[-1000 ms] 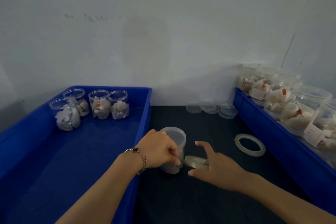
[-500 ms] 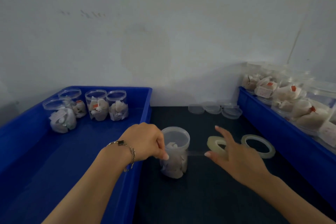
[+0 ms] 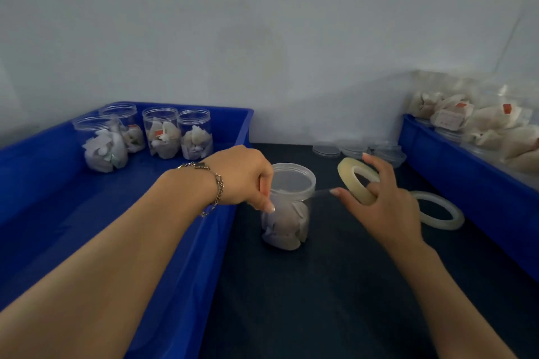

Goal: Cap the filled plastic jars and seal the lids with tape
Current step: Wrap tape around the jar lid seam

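left hand [image 3: 248, 178] pinches the tape end against the capped jar [image 3: 287, 207]; right hand [image 3: 379, 198] grips the tape roll [image 3: 357, 179]. keep the strip taut and level along the lid seam while wrapping.

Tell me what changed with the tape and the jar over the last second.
The right hand carried the tape roll away from the jar to the right, drawing out a strip of tape. The left hand still holds the jar near its lid. The spare roll stayed on the table.
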Tool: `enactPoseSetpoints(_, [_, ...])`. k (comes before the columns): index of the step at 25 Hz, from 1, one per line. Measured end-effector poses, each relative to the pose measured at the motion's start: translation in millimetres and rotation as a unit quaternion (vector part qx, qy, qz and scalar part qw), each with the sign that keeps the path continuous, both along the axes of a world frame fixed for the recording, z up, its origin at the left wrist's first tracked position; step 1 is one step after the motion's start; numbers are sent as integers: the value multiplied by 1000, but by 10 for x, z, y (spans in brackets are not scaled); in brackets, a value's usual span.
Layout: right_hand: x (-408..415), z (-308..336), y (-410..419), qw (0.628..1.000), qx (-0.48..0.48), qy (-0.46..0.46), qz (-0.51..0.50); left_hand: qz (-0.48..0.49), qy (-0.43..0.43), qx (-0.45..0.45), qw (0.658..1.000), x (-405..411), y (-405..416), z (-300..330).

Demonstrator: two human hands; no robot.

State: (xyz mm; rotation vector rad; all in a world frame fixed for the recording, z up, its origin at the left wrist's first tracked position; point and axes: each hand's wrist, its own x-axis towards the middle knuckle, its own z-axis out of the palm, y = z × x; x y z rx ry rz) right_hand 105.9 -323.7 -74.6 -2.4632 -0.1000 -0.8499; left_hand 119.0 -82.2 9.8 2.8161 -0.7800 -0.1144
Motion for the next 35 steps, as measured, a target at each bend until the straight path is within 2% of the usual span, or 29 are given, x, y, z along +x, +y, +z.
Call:
enactPoseSetpoints(5, [-72, -196, -39, 999, 40, -8, 28, 6, 8, 6, 1000, 55, -27, -74])
enactPoseSetpoints(12, [-22, -256, -46, 999, 18, 7, 27, 24, -13, 25, 999, 84, -45, -97])
enactPoseSetpoints(18, [-26, -279, -18, 999, 37, -19, 20, 33, -28, 10, 999, 98, -46, -126])
enactPoseSetpoints(27, [-28, -280, 5, 998, 38, -42, 28, 26, -56, 38, 997, 95, -76, -139])
enactPoseSetpoints(35, [-30, -306, -3, 998, 38, -35, 28, -6, 0, 32, 999, 71, -78, -104])
